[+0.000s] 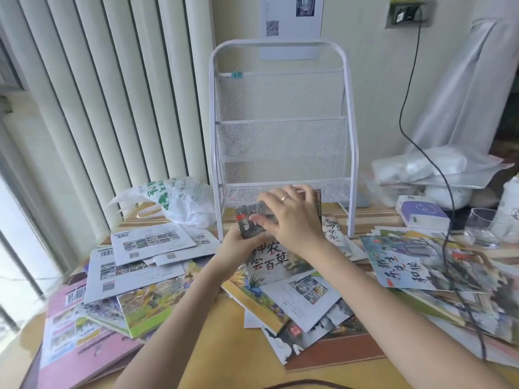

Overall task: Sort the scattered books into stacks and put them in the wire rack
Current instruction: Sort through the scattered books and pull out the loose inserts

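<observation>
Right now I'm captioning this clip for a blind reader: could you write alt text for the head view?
Both hands, left hand and right hand, hold a small stack of books upright in front of an empty white wire rack. Many more picture books lie scattered over the wooden table.

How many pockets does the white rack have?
3 mesh pockets on the wire rack: top, middle, bottom, partly hidden behind the hands.
</observation>
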Demonstrator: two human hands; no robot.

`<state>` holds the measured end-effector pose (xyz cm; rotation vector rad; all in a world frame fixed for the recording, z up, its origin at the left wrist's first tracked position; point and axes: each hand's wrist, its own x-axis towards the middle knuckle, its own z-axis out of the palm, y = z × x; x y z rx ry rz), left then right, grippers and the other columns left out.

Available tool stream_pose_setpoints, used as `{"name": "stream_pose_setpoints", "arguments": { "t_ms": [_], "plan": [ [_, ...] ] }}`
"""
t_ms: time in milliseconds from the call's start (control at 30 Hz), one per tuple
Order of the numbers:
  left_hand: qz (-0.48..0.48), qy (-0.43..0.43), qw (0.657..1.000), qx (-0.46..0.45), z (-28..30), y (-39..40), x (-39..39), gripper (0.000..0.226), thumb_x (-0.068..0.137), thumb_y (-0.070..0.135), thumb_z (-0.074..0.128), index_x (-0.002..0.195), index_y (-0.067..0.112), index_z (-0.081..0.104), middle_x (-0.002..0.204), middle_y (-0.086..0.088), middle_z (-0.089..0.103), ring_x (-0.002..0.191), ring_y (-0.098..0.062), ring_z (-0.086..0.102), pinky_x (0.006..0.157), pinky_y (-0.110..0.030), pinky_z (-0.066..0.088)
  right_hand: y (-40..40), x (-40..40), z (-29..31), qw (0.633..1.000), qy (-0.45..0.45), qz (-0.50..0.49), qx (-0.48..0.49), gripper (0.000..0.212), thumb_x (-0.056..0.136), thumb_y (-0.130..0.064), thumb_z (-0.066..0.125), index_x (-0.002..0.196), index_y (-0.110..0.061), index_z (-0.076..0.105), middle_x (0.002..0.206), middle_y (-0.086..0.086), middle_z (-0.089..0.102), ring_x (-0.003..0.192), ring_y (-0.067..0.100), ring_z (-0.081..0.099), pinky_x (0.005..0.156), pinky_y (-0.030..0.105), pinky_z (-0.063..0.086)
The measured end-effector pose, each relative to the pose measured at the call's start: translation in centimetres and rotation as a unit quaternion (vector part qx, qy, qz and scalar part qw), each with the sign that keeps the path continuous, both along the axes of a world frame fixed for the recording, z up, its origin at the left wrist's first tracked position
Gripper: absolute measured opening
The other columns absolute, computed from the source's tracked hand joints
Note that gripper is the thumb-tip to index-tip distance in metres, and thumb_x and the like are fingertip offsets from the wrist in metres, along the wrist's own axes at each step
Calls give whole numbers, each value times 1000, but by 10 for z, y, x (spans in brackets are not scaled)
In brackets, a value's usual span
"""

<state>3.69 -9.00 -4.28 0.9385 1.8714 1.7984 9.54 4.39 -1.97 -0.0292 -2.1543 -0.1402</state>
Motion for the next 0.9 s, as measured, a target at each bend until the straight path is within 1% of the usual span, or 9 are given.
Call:
{"name": "stream_pose_setpoints", "arguments": {
  "t_ms": [133, 267, 333, 367, 433, 533, 733, 800, 900],
  "plan": [
    [136, -149, 978, 62, -11, -28, -33, 8, 82, 11, 71, 86, 9, 64, 76, -9, 74, 69, -25, 71, 67, -37, 60, 36, 16, -3, 980, 99, -31, -170, 35, 96, -33, 36, 113, -16, 61, 113, 2, 61, 104, 21, 53, 90, 39, 37],
    [217, -64, 973, -37, -20, -50, -61, 20, 79, 11, 74, 91, 12, 58, 86, -16, 72, 66, -24, 70, 64, -37, 58, 71, 25, -37, 940, -222, -117, -231, 38, 100, -32, 37, 134, -17, 40, 125, 6, 56, 92, 21, 56, 62, 30, 40],
    [182, -73, 978, -72, -27, -45, -64, 40, 76, 10, 77, 107, 9, 51, 97, -19, 69, 75, -29, 70, 66, -40, 58, 76, 22, -66, 883, -363, -154, -254, 58, 98, -46, 37, 147, -21, 20, 150, 5, 34, 124, 27, 46, 84, 38, 46],
    [164, -78, 980, -86, -31, -42, -64, 54, 74, 11, 79, 117, 9, 45, 103, -18, 66, 80, -29, 70, 67, -40, 58, 76, 19, -78, 858, -403, -168, -270, 67, 95, -55, 34, 150, -23, 12, 157, 3, 19, 138, 29, 29, 102, 46, 37],
    [151, -33, 980, -123, -38, -34, -60, 84, 73, 12, 81, 137, 13, 27, 116, -8, 56, 91, -23, 64, 73, -32, 54, 75, 15, -92, 827, -436, -192, -298, 73, 92, -64, 27, 151, -26, 8, 159, 1, 4, 146, 29, 4, 114, 53, 9],
    [157, 24, 977, -140, -46, -28, -59, 105, 74, 9, 80, 148, 19, 6, 120, -1, 39, 101, -17, 51, 84, -28, 42, 77, 13, -89, 844, -401, -216, -282, 69, 91, -66, 29, 148, -28, 21, 157, -1, 18, 143, 29, 14, 113, 52, 15],
    [157, 25, 973, -166, -53, -34, -67, 75, 69, 22, 84, 128, 33, 39, 118, -2, 54, 89, -25, 67, 81, -48, 56, 71, 12, -91, 879, -340, -217, -254, 49, 92, -58, 39, 126, -27, 55, 133, -3, 43, 128, 27, 32, 100, 48, 35],
    [150, 20, 975, -162, -52, -35, -66, 73, 69, 23, 84, 128, 33, 42, 119, -1, 53, 89, -26, 67, 82, -48, 56, 71, 13, -96, 903, -300, -199, -232, 38, 95, -48, 39, 113, -23, 62, 123, -5, 52, 111, 22, 46, 89, 38, 41],
    [124, 5, 979, -165, -51, -37, -67, 59, 72, 21, 81, 121, 34, 50, 120, -3, 54, 85, -26, 69, 76, -42, 58, 67, 17, -99, 949, -165, -187, -191, 27, 98, -28, 44, 99, -13, 67, 73, -3, 62, 63, 20, 51, 59, 28, 35]
  ]
}}
